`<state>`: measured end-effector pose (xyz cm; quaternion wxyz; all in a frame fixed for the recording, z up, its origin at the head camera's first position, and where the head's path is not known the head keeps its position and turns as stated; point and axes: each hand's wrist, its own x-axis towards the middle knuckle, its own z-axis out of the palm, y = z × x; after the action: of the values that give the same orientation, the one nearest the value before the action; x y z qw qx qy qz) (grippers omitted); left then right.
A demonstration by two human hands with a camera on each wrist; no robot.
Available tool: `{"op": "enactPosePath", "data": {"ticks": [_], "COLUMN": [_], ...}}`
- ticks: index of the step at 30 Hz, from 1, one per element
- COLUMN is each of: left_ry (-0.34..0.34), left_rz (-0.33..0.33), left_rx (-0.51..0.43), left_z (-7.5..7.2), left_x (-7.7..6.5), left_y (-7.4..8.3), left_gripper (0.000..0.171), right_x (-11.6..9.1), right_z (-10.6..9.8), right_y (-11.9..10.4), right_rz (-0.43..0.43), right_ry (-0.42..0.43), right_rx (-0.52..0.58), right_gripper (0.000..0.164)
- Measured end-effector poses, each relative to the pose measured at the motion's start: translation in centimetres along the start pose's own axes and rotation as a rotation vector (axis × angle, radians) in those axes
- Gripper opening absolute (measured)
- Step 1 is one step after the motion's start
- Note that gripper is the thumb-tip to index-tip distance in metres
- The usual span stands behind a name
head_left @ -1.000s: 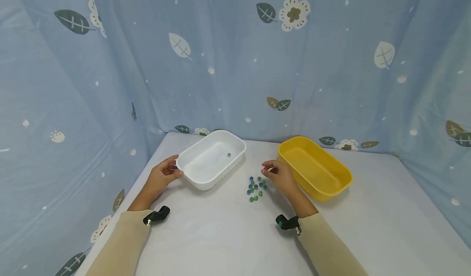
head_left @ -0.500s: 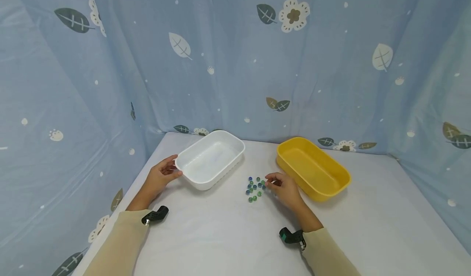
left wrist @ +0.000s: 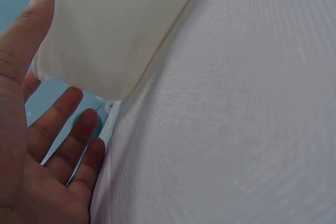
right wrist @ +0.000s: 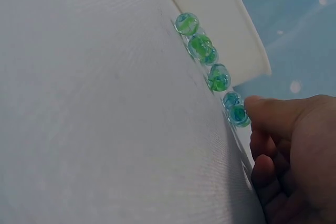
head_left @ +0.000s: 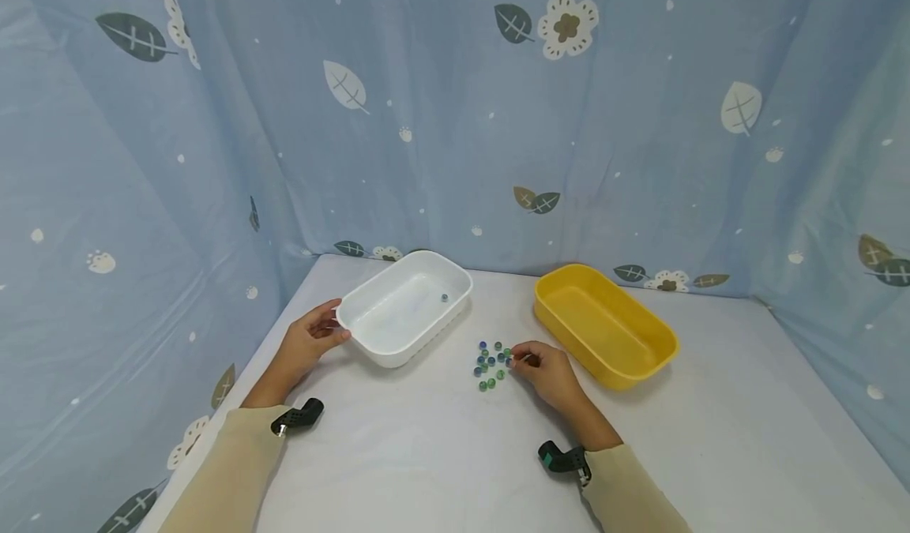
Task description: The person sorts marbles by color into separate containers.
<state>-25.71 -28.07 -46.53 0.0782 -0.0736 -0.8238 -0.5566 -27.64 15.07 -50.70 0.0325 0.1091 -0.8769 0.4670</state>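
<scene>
My left hand [head_left: 304,351] holds the near left corner of a white plastic basin [head_left: 380,351], thumb against its wall and fingers around the end. In the left wrist view the lower fingers of this hand [left wrist: 50,145] hang spread below the basin [left wrist: 105,61]. One marble [head_left: 444,298] lies inside the basin. At the right edge of a loose group of green and blue glass marbles [head_left: 491,361], my right hand [head_left: 550,375] has its fingers curled. Its thumb [right wrist: 275,116] meets an outer marble [right wrist: 238,114]; the index fingertip is hidden, so a pinch cannot be confirmed.
A yellow basin [head_left: 657,359] stands to the right, just beyond my right hand. White cloth [head_left: 426,454] covers the table. Blue patterned curtain [head_left: 455,122] hangs along the back and sides.
My right hand has come down toward me, from beside the yellow basin to the marbles' right edge. The left hand stays at the white basin.
</scene>
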Motion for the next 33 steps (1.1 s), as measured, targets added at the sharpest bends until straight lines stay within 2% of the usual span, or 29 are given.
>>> {"op": "enactPosePath", "data": {"ticks": [9, 16, 20, 25, 31, 33], "left_ry": [-0.003, -0.002, 0.005, 0.008, 0.023, 0.029], "left_rz": [-0.038, -0.012, -0.006, -0.002, 0.013, 0.013], "left_rx": [-0.003, -0.009, -0.006, -0.035, -0.033, -0.03], "left_z": [0.0, 0.2, 0.1, 0.0, 0.1, 0.1], "left_x": [-0.5, -0.3, -0.2, -0.2, 0.7, 0.7], "left_y": [-0.1, -0.1, -0.2, -0.4, -3.4, -3.9], "left_gripper": [0.072, 0.071, 0.071, 0.07, 0.071, 0.071], "right_x": [-0.6, -0.5, -0.3, -0.2, 0.2, 0.5], "right_z": [0.4, 0.6, 0.7, 0.6, 0.4, 0.5], "right_y": [0.2, -0.1, -0.2, -0.4, -0.8, -1.0], "right_rz": [-0.036, -0.078, -0.072, -0.068, -0.054, -0.051], "right_ry": [-0.017, -0.001, 0.0, 0.008, 0.016, 0.013], "right_rx": [-0.083, -0.157, -0.168, -0.127, -0.068, -0.056], "right_gripper": [0.018, 0.019, 0.017, 0.015, 0.017, 0.017]}}
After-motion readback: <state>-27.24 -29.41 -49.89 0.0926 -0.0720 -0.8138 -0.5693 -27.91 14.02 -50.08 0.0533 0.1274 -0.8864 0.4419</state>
